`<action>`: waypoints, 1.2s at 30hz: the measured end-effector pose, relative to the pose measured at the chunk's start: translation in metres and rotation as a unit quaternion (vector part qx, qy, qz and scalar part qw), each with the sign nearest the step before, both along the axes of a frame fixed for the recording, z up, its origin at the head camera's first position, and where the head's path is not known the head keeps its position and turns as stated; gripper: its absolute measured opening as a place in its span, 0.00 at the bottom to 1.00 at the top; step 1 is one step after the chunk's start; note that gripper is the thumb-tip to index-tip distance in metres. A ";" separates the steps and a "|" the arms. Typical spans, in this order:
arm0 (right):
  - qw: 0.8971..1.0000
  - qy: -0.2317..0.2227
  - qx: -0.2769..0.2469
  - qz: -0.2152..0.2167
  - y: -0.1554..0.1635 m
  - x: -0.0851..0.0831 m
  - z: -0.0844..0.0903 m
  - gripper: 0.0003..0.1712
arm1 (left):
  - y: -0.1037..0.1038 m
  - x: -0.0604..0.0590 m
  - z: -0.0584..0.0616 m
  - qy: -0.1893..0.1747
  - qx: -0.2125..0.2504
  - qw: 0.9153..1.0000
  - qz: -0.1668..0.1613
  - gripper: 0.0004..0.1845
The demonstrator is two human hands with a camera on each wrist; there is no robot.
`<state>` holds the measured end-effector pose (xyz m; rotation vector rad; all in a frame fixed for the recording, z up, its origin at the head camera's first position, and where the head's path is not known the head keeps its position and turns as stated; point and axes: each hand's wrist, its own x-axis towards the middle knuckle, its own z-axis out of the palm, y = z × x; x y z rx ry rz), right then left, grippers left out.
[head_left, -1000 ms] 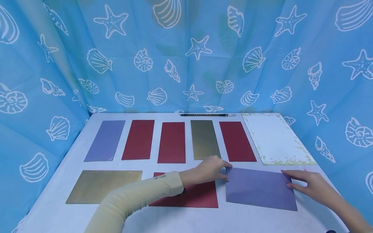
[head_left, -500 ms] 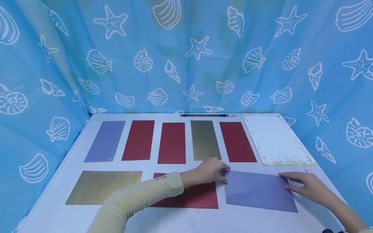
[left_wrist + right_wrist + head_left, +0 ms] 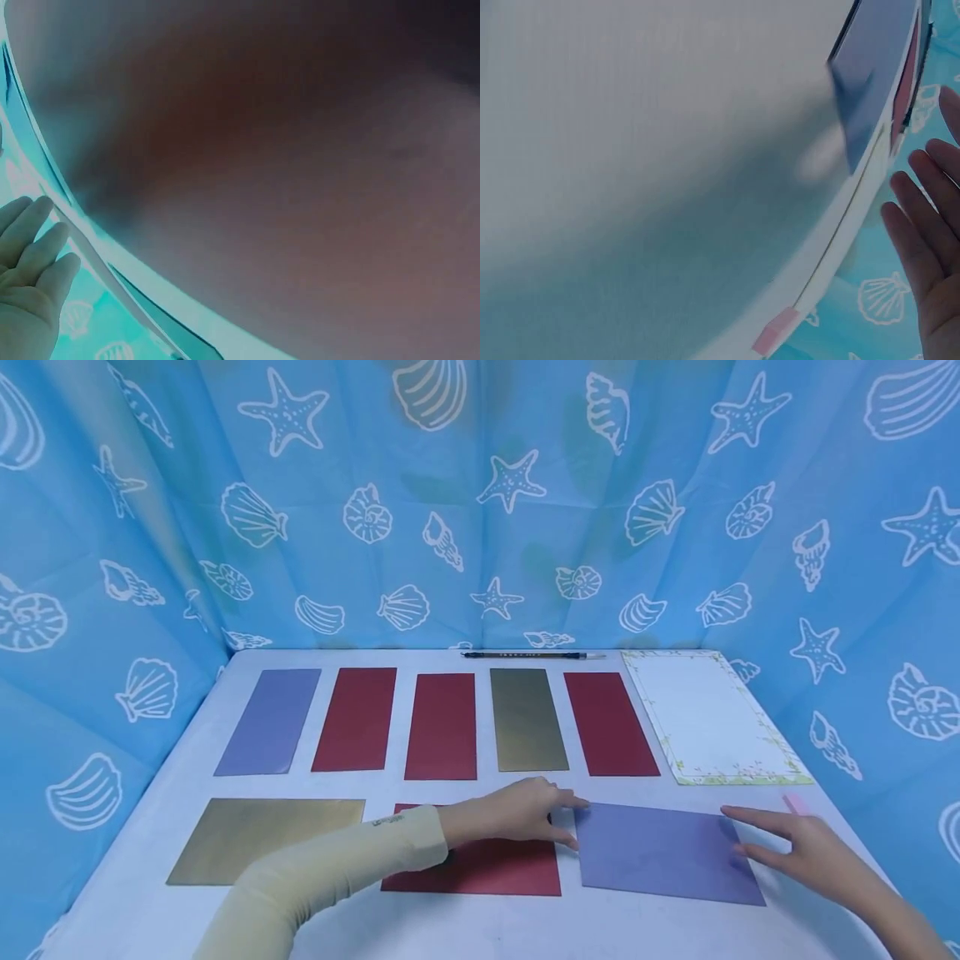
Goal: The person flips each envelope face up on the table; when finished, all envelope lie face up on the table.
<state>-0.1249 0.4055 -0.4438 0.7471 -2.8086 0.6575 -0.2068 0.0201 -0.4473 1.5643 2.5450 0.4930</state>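
A purple rectangular sheet (image 3: 667, 853) lies at the front right of the white table, slightly askew. My left hand (image 3: 517, 810) is at its left edge, index finger and thumb spread, the fingertip close to the upper left corner. Under that wrist lies a red sheet (image 3: 502, 870), partly hidden by the arm. At the purple sheet's right edge is my right hand (image 3: 813, 852), thumb and fingers stretched out and parted. Both wrist views show straight, loose fingers: the left hand (image 3: 30, 285) and the right hand (image 3: 930, 232) hold nothing there.
Behind lies a row of purple (image 3: 267, 722), red (image 3: 355, 720) and gold (image 3: 528, 720) sheets. A gold sheet (image 3: 262, 839) is front left. A brush (image 3: 532, 655) lies along the back, beside a white floral-bordered sheet (image 3: 712, 718). A pink block (image 3: 797, 804) sits near my right hand.
Both hands have loosened from the purple sheet, which has settled flat after shifting slightly toward me. My left hand has drawn a little to the left, its fingers spreading.
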 end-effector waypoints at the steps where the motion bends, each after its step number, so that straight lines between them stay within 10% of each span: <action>1: 1.000 -0.001 -0.002 0.004 -0.001 0.002 0.000 0.29 | -0.002 0.003 0.000 0.001 -0.001 1.000 -0.011 0.31; 18: 0.996 -0.074 0.041 0.014 -0.008 0.007 -0.009 0.25 | -0.004 0.027 -0.004 -0.055 -0.014 0.998 -0.041 0.29; 36: 0.995 -0.076 0.056 -0.006 -0.011 0.008 -0.009 0.27 | -0.005 0.029 -0.001 -0.029 -0.020 0.997 -0.068 0.29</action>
